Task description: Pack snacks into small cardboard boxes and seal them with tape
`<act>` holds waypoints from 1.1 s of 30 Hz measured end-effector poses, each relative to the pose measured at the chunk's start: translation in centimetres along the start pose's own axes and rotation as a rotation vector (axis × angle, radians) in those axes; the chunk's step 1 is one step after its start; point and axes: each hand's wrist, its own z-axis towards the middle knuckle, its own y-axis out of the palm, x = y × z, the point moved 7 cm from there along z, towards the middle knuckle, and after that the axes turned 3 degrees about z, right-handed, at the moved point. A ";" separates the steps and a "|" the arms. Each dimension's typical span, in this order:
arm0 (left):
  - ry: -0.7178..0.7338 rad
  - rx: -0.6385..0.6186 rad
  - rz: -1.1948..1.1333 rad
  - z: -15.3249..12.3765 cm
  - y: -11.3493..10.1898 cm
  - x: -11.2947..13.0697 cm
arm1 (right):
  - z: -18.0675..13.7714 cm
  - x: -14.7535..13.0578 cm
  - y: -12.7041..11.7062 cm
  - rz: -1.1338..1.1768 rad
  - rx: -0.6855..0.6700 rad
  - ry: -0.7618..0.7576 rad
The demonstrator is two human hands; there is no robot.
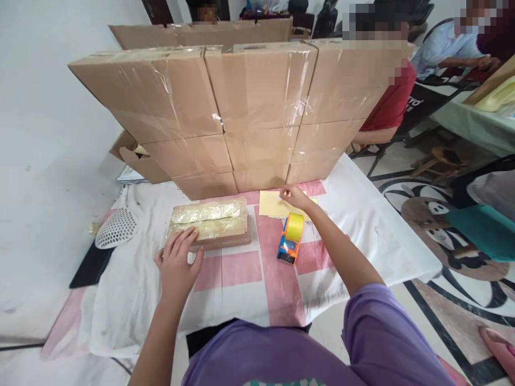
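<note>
My left hand [177,262] lies flat with fingers spread on the near edge of a small taped cardboard package [209,225] on the white and pink cloth [241,279]. My right hand [294,197] reaches forward and pinches the edge of a pale yellow sheet of paper [270,204] lying just beyond the package. An orange and blue tape dispenser with a yellow roll [291,239] stands under my right forearm, untouched.
A wall of taped cardboard boxes [249,102] stands along the far side of the table. A white perforated scoop [116,228] and a black board [90,265] lie at the left. Other people sit beyond the boxes and at the right.
</note>
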 end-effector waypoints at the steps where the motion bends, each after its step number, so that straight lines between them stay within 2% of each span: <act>1: -0.002 0.004 -0.007 0.0 0.0 0.0 | -0.6 -0.7 -0.8 0.009 0.051 0.008; 3: -0.003 0.002 -0.015 0.1 0.0 0.1 | -2.5 -2.9 -2.2 0.027 0.184 0.013; 5: -0.005 -0.007 -0.021 0.2 0.1 0.1 | -5.0 -5.7 -2.2 0.054 0.333 -0.004; 7: -0.010 -0.012 -0.025 0.2 0.1 0.0 | -7.5 -8.6 -0.3 0.087 0.400 -0.039; 10: -0.015 -0.016 -0.023 0.2 0.1 -0.1 | -9.7 -11.1 4.6 0.081 0.379 0.015; 13: -0.007 -0.026 -0.018 0.1 0.1 0.0 | -10.1 -11.0 8.7 0.125 0.388 0.128; 16: 0.007 -0.021 -0.005 -0.1 0.0 0.1 | -9.8 -10.2 10.6 0.304 0.455 0.192; 24: -0.005 -0.018 -0.015 0.0 -0.1 0.1 | -11.0 -9.2 13.6 0.616 0.547 0.260; 28: -0.004 -0.019 -0.058 -0.1 0.1 0.1 | -12.0 -9.4 14.3 0.701 0.625 0.214; 30: 0.012 0.007 -0.110 -0.2 0.3 0.2 | -12.4 -10.0 14.2 0.692 0.627 0.177; 33: 0.022 0.043 -0.155 -0.2 0.7 0.2 | -12.8 -10.9 14.0 0.657 0.563 0.139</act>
